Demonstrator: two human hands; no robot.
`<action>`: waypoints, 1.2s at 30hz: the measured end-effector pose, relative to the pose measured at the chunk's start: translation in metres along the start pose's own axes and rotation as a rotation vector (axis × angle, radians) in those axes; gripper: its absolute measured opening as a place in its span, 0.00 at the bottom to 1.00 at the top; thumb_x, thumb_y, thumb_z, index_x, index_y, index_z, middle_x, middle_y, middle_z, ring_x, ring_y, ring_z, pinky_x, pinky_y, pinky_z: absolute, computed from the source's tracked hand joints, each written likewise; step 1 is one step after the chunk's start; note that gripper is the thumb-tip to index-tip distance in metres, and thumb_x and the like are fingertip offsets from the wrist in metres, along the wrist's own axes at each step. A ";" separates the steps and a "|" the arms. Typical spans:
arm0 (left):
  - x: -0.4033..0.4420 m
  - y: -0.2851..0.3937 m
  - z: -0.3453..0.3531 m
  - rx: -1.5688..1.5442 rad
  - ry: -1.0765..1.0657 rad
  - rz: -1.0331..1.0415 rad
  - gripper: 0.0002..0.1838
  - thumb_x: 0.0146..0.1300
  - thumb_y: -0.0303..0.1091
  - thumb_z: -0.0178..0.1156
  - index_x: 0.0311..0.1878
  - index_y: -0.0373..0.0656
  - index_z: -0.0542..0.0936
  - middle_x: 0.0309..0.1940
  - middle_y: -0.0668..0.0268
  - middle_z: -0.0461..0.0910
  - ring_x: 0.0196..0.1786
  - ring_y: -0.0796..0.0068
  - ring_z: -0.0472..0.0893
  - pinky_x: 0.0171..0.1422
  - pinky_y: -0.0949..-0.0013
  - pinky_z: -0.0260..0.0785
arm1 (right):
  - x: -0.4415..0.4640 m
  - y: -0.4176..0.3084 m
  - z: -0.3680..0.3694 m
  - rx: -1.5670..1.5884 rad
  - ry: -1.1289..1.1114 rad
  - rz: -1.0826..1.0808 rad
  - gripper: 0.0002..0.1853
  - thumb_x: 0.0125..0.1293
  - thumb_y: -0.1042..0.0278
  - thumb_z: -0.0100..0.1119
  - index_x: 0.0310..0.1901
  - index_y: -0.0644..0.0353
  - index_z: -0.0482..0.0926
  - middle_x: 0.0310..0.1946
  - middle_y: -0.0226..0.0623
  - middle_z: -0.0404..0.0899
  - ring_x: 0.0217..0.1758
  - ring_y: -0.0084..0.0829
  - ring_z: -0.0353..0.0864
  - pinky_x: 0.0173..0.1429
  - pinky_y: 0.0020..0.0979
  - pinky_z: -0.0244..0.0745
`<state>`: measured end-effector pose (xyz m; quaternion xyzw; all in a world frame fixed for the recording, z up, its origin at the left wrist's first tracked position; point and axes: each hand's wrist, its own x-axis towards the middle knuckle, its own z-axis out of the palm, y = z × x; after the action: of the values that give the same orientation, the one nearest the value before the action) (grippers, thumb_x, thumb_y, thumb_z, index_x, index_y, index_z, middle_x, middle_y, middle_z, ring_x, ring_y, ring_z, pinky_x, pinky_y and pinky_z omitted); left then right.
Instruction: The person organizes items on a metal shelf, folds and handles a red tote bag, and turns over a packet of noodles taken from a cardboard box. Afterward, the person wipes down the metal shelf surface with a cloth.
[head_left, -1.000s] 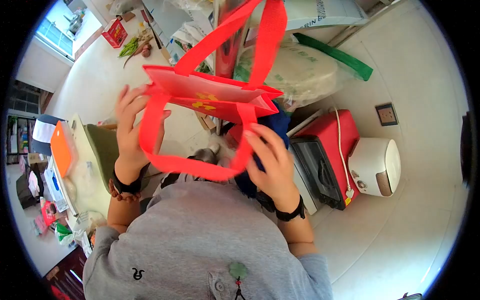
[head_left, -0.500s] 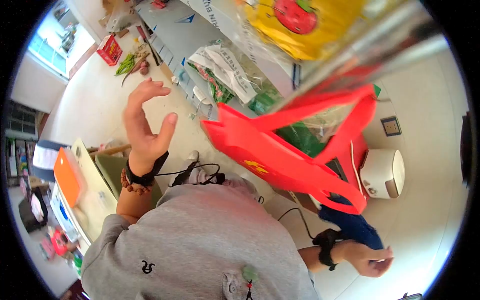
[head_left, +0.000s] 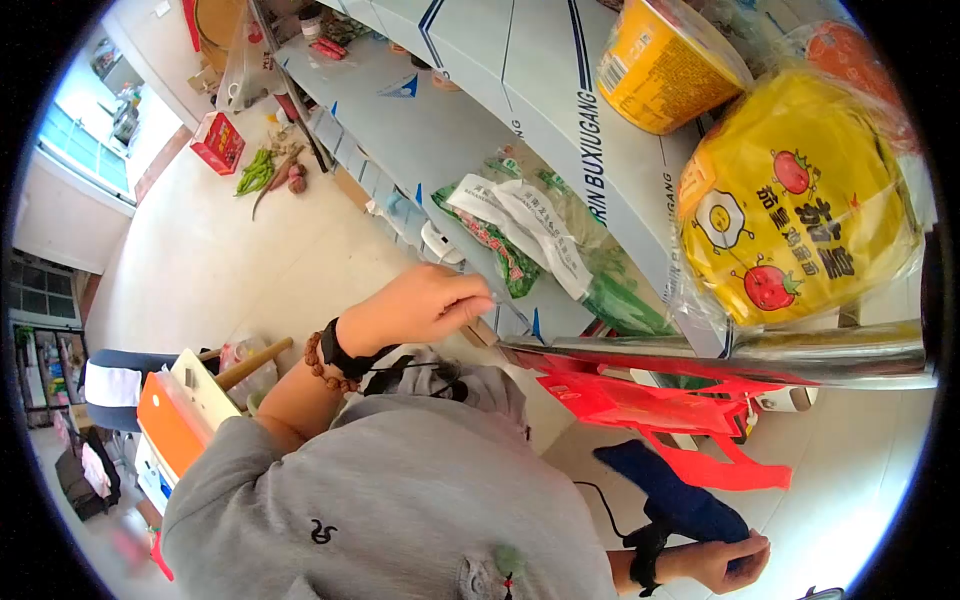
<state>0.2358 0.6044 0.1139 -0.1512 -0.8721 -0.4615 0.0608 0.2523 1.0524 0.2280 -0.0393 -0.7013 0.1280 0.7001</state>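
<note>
My right hand (head_left: 720,563), at the lower right, grips one end of a dark blue cloth (head_left: 668,488). The cloth stretches up and left toward a red bag (head_left: 640,405) under the shelf's metal bar. What kind of cloth it is does not show. My left hand (head_left: 415,308) hangs in front of the lower shelf with its fingers curled in toward the thumb, and I see nothing in them. Nearest to it are a white device (head_left: 440,243) and a green-and-white plastic package (head_left: 515,235) on that shelf.
On the upper shelf (head_left: 545,100) sit a yellow noodle cup (head_left: 668,70) and a yellow noodle pack (head_left: 800,210). A shiny metal bar (head_left: 780,358) crosses at right. A red box (head_left: 217,143) and green vegetables (head_left: 254,172) lie on the floor; an orange board (head_left: 172,420) is at left.
My left hand has moved right and down, and its spread fingers have closed. The red bag now appears lower, beneath the bar. More of the shelves shows, and my right hand's fingers grip the cloth.
</note>
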 end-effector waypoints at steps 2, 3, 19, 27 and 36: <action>0.008 0.025 -0.009 -0.342 -0.152 -0.210 0.11 0.60 0.21 0.57 0.46 0.42 0.77 0.44 0.60 0.83 0.44 0.61 0.83 0.41 0.67 0.73 | -0.001 -0.025 -0.002 0.601 -0.256 0.164 0.12 0.68 0.64 0.60 0.34 0.65 0.73 0.22 0.35 0.75 0.22 0.26 0.71 0.29 0.28 0.70; 0.010 0.024 -0.008 -0.348 -0.142 -0.083 0.13 0.60 0.21 0.57 0.48 0.42 0.77 0.48 0.59 0.81 0.48 0.61 0.82 0.43 0.67 0.73 | -0.002 -0.029 0.001 0.905 -0.385 0.246 0.13 0.68 0.62 0.58 0.33 0.63 0.71 0.21 0.33 0.73 0.20 0.25 0.69 0.27 0.27 0.67; 0.058 -0.054 -0.088 -0.339 -0.666 0.462 0.38 0.51 0.40 0.73 0.66 0.43 0.70 0.65 0.60 0.70 0.69 0.57 0.66 0.71 0.58 0.60 | -0.053 -0.262 0.075 1.257 -0.995 -0.285 0.15 0.37 0.68 0.79 0.27 0.58 0.82 0.21 0.33 0.81 0.19 0.28 0.76 0.27 0.28 0.67; 0.051 -0.127 -0.135 -0.557 -0.971 0.104 0.36 0.57 0.44 0.69 0.65 0.38 0.67 0.58 0.53 0.75 0.61 0.60 0.74 0.64 0.61 0.66 | -0.115 -0.427 0.141 0.936 -0.999 -0.005 0.11 0.43 0.74 0.75 0.29 0.61 0.82 0.26 0.36 0.82 0.30 0.32 0.82 0.34 0.29 0.73; 0.019 -0.248 -0.196 -0.348 -0.650 0.017 0.28 0.63 0.29 0.62 0.65 0.39 0.67 0.60 0.54 0.74 0.61 0.61 0.74 0.66 0.61 0.65 | -0.203 -0.462 0.195 0.731 -1.392 0.394 0.14 0.52 0.64 0.73 0.34 0.63 0.81 0.28 0.36 0.81 0.32 0.28 0.80 0.38 0.28 0.74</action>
<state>0.1320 0.3156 0.0346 -0.3052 -0.7530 -0.5301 -0.2425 0.1194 0.5353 0.1420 0.1579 -0.8703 0.4651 0.0366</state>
